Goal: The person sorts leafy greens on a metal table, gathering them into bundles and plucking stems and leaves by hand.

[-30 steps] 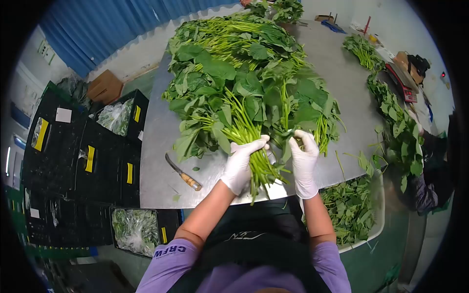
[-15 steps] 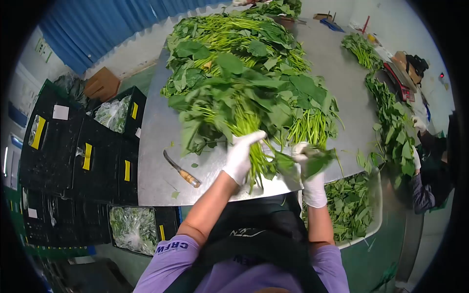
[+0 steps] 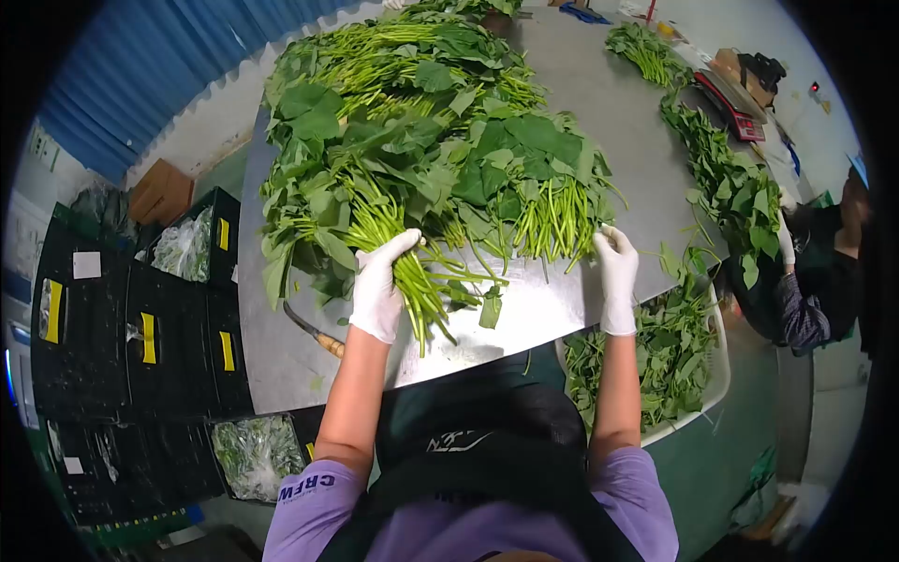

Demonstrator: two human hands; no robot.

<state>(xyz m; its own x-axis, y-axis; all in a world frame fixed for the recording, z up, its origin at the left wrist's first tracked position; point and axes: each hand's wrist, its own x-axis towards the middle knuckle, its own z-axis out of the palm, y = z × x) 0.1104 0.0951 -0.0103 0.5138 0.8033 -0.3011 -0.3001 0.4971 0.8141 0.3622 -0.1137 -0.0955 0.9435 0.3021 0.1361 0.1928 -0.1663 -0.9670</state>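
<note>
Left hand (image 3: pixel 378 283) wrapped firmly round leafy bunch (image 3: pixel 373 215) over table (image 3: pixel 567 295); bunch's long axis slants, stem ends toward wearer and rightward; right hand (image 3: pixel 616 273) farther off, fingers curled, hold unclear, just beside second bundle (image 3: pixel 552 220)

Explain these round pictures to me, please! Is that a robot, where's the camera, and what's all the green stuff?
There's no robot: it's a person wearing white gloves. The pictures come from one camera on that person's head, looking forward and down, so you see roughly what they see. On the metal table lies a big pile of leafy greens with long stems, plus a curved knife with a wooden handle. The left hand holds a bunch of greens by its stems. The right hand is beside another bunch; I can't tell whether it's touching.
</note>
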